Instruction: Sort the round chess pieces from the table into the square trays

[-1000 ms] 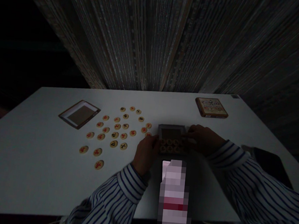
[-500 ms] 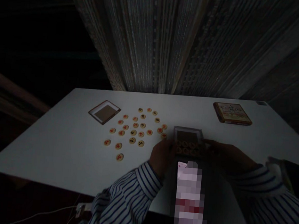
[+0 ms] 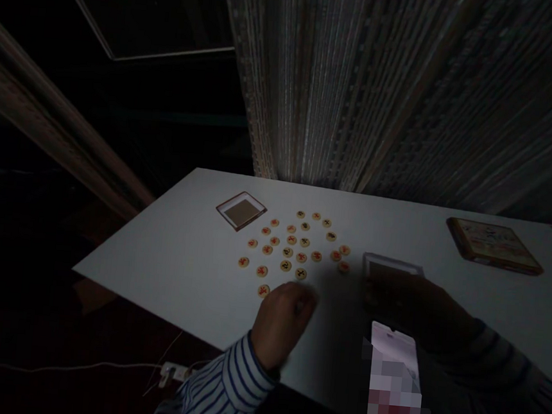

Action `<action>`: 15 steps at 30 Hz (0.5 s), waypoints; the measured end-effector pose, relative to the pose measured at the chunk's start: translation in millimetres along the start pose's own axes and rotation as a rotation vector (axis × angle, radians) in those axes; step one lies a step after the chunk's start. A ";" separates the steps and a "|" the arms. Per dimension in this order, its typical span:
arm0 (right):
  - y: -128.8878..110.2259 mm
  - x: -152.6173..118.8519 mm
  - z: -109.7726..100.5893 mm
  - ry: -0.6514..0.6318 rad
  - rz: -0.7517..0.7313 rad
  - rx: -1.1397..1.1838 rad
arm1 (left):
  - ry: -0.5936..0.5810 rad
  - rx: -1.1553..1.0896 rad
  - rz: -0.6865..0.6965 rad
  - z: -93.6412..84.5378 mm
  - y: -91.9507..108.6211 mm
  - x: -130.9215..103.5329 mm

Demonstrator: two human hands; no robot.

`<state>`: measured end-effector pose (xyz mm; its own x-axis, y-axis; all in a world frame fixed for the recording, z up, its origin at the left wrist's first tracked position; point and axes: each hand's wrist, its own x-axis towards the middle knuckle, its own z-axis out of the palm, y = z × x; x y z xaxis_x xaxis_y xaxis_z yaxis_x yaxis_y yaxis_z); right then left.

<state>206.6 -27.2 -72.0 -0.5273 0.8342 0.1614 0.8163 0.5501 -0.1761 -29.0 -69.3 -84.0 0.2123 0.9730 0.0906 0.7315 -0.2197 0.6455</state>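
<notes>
My left hand (image 3: 281, 325) is over the white table, just right of the nearest xiangqi piece (image 3: 263, 291). Its fingers are curled in, and whatever they may hold is hidden. Deep shadow covers my right hand (image 3: 412, 304), which lies across the near part of a shallow open box (image 3: 393, 262). The hand hides any pieces inside the box, and its fingers are too dark to make out. Round wooden xiangqi pieces with red or black characters, such as a black-marked piece (image 3: 300, 273), lie scattered left of the box.
A second shallow tray (image 3: 241, 210) lies toward the back left of the white table (image 3: 166, 249). A flat printed box (image 3: 495, 245) sits at the right. A lit phone (image 3: 395, 346) lies below my right hand. A power strip (image 3: 174, 371) with white cables is beyond the front edge.
The view has swung left, so things appear further right. My left hand has left the box's side and moved left toward the loose pieces. My right hand now covers the box's near part.
</notes>
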 end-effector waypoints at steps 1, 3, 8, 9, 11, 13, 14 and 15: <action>-3.3 4.8 1.8 0.005 -0.021 0.004 | 0.013 0.007 -0.007 -5.8 -5.7 -2.3; -8.2 12.2 5.7 0.004 -0.037 -0.026 | 0.045 0.021 -0.031 -16.8 -16.9 -5.5; -16.8 22.5 12.1 -0.020 -0.104 -0.145 | 0.106 0.032 -0.058 -36.7 -37.8 -4.5; -17.9 23.8 12.7 -0.028 -0.110 -0.146 | 0.113 0.032 -0.053 -39.0 -40.0 -3.2; -18.9 25.8 13.7 -0.055 -0.110 -0.144 | 0.114 0.039 -0.038 -42.2 -42.9 -0.2; -17.9 27.5 14.5 -0.085 -0.091 -0.160 | 0.105 0.051 -0.017 -44.5 -44.3 3.1; -16.9 28.5 14.5 -0.093 -0.077 -0.171 | 0.103 0.060 -0.007 -45.5 -44.9 5.1; -15.6 29.7 14.1 -0.092 -0.057 -0.180 | 0.101 0.072 0.003 -46.7 -45.4 7.3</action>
<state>174.9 -10.5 -78.1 -0.5862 0.8067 0.0753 0.8093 0.5873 0.0088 -90.9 -49.0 -77.3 0.1512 0.9737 0.1706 0.7764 -0.2238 0.5891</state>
